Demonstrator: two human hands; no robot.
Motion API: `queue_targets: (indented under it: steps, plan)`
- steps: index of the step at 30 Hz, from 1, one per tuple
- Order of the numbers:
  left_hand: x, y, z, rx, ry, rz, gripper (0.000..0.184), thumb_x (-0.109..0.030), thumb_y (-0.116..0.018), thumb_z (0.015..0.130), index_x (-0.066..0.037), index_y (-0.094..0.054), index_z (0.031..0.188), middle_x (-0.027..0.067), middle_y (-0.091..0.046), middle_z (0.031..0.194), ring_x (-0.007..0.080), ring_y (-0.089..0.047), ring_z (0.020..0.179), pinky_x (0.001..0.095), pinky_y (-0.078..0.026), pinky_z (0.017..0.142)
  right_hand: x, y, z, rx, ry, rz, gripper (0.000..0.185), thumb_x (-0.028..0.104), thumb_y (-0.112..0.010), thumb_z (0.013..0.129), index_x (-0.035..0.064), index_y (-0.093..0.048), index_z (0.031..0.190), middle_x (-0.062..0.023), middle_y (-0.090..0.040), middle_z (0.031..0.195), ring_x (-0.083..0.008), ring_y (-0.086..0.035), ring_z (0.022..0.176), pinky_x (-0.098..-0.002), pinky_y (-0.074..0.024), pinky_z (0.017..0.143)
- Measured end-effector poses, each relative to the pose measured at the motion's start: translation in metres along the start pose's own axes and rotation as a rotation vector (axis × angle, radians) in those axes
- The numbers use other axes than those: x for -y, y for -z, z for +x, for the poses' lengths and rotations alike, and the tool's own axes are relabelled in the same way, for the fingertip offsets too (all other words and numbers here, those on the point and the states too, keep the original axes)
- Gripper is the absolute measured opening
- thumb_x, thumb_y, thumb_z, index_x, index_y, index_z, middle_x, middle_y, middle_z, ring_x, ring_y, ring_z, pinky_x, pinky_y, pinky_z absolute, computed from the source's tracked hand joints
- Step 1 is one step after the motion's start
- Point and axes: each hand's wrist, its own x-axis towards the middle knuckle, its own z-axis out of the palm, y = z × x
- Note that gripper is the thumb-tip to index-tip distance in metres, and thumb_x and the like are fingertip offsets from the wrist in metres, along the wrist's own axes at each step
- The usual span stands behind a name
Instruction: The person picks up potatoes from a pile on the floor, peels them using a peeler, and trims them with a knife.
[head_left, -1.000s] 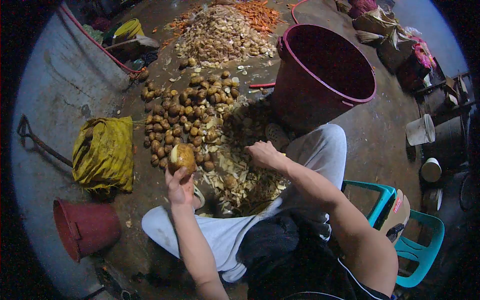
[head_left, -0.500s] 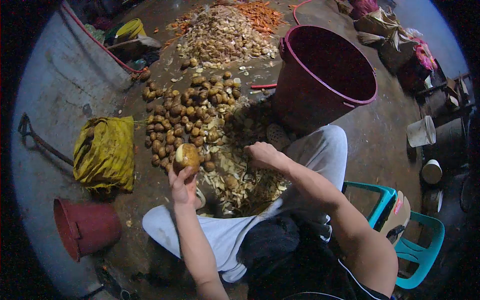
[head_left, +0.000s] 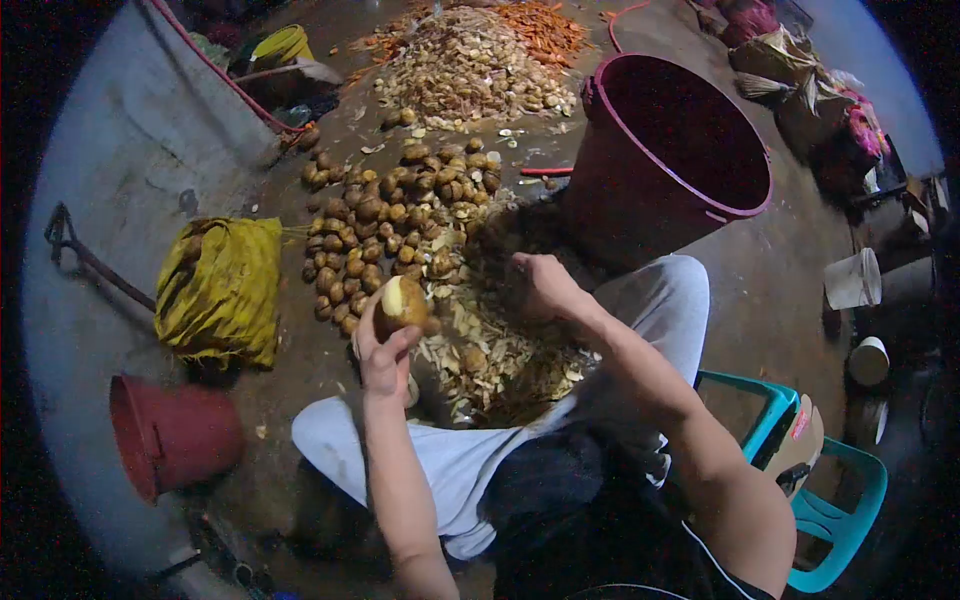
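My left hand [head_left: 382,362] grips a brown potato [head_left: 408,310] from below and the side. A pale peeled strip runs down the potato's upper left. My right hand [head_left: 550,286] is closed, held apart from the potato, over the dark side of the peelings [head_left: 480,345] heaped between my legs. Whatever my right fingers hold is hidden from this angle. Beyond my left hand spreads a pile of unpeeled potatoes [head_left: 355,220] on the floor.
A large maroon bucket [head_left: 630,190] stands ahead on the right. At left are a yellow sack [head_left: 225,290] and a smaller red bucket [head_left: 190,435]. A pale heap [head_left: 470,70] and orange pieces [head_left: 545,35] lie farther off. A teal stool [head_left: 850,500] is at right.
My left hand has turned the potato, so its peeled strip shows more toward me. My right hand has risen slightly and shifted right. The whole view has shifted a little.
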Motion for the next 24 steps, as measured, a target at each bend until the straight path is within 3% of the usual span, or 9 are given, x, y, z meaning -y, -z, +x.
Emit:
queue_targets:
  steps: [1, 4, 7, 8, 12, 18, 19, 22, 24]
  plan:
    - [0.001, -0.002, 0.001, 0.001, -0.003, -0.001, 0.066, -0.004, -0.072, 0.065, 0.001, -0.048, 0.127, 0.0120, -0.057, 0.116, 0.0227, -0.058, 0.106, 0.0344, -0.045, 0.095, -0.007, 0.005, 0.004, -0.002, 0.002, -0.002, 0.035, 0.004, -0.066, 0.075, 0.0055, -0.060, 0.110, -0.0195, -0.067, 0.095, -0.0368, -0.066, 0.085, -0.0419, -0.0530, 0.079]
    - [0.005, -0.009, 0.001, 0.047, 0.034, 0.192, 0.075, 0.001, -0.079, 0.059, -0.001, -0.050, 0.127, 0.0077, -0.061, 0.112, 0.0190, -0.058, 0.103, 0.0318, -0.045, 0.094, 0.015, 0.033, 0.011, -0.044, 0.083, 0.685, 0.041, 0.023, -0.083, 0.074, 0.0072, -0.058, 0.103, 0.0034, -0.059, 0.078, -0.0050, -0.051, 0.066, -0.0238, -0.0427, 0.057]
    - [0.017, -0.011, 0.005, 0.130, 0.047, 0.279, 0.075, 0.000, -0.081, 0.059, -0.001, -0.050, 0.127, 0.0082, -0.060, 0.113, 0.0188, -0.058, 0.103, 0.0315, -0.045, 0.094, 0.041, 0.051, 0.005, 0.033, 0.032, 0.726, 0.045, 0.025, -0.085, 0.072, 0.0058, -0.058, 0.102, 0.0032, -0.061, 0.080, -0.0054, -0.052, 0.069, -0.0232, -0.0428, 0.060]
    - [0.023, -0.012, 0.009, 0.182, 0.019, 0.286, 0.073, -0.001, -0.083, 0.060, 0.000, -0.052, 0.126, 0.0079, -0.060, 0.114, 0.0183, -0.058, 0.103, 0.0313, -0.046, 0.093, 0.041, 0.050, 0.008, 0.060, 0.125, 0.630, 0.046, 0.029, -0.086, 0.071, 0.0055, -0.059, 0.100, 0.0015, -0.062, 0.085, -0.0086, -0.055, 0.078, -0.0261, -0.0453, 0.070]
    - [0.034, -0.017, 0.008, 0.210, 0.098, 0.259, 0.072, 0.000, -0.082, 0.060, 0.003, -0.052, 0.125, 0.0088, -0.060, 0.116, 0.0184, -0.058, 0.106, 0.0301, -0.046, 0.092, 0.050, 0.042, 0.012, -0.043, 0.219, 0.506, 0.049, 0.031, -0.086, 0.069, 0.0034, -0.060, 0.100, -0.0028, -0.062, 0.093, -0.0132, -0.055, 0.090, -0.0303, -0.0442, 0.080]
    - [0.040, -0.012, 0.012, 0.348, 0.080, 0.261, 0.077, -0.006, -0.081, 0.060, 0.005, -0.048, 0.129, 0.0103, -0.058, 0.119, 0.0208, -0.057, 0.108, 0.0325, -0.043, 0.098, 0.051, 0.057, 0.020, 0.002, 0.272, 0.561, 0.047, 0.025, -0.087, 0.067, 0.0034, -0.060, 0.100, -0.0037, -0.062, 0.094, -0.0128, -0.054, 0.093, -0.0308, -0.0441, 0.083]
    - [0.041, -0.011, 0.010, 0.345, 0.086, 0.264, 0.077, -0.006, -0.081, 0.060, 0.005, -0.048, 0.129, 0.0103, -0.058, 0.119, 0.0208, -0.057, 0.108, 0.0325, -0.043, 0.098, 0.034, 0.047, 0.029, -0.108, 0.186, 0.453, 0.045, 0.022, -0.087, 0.068, 0.0037, -0.060, 0.100, -0.0022, -0.062, 0.093, -0.0116, -0.054, 0.093, -0.0305, -0.0444, 0.083]
    - [0.033, -0.010, 0.009, 0.529, 0.043, -0.057, 0.080, -0.006, -0.078, 0.058, 0.005, -0.046, 0.131, 0.0134, -0.055, 0.125, 0.0234, -0.057, 0.111, 0.0343, -0.041, 0.103, -0.008, 0.050, 0.049, -0.176, 0.098, 0.429, 0.042, 0.022, -0.087, 0.069, 0.0046, -0.061, 0.097, 0.0009, -0.061, 0.092, -0.0095, -0.053, 0.091, -0.0286, -0.0440, 0.083]
    - [0.030, -0.012, 0.003, 0.412, 0.092, -0.092, 0.081, -0.006, -0.078, 0.058, 0.005, -0.045, 0.132, 0.0131, -0.055, 0.125, 0.0233, -0.057, 0.111, 0.0340, -0.041, 0.103, 0.013, 0.055, 0.041, -0.173, 0.173, 0.481, 0.042, 0.022, -0.086, 0.069, 0.0047, -0.061, 0.097, 0.0004, -0.061, 0.092, -0.0103, -0.054, 0.091, -0.0288, -0.0439, 0.083]
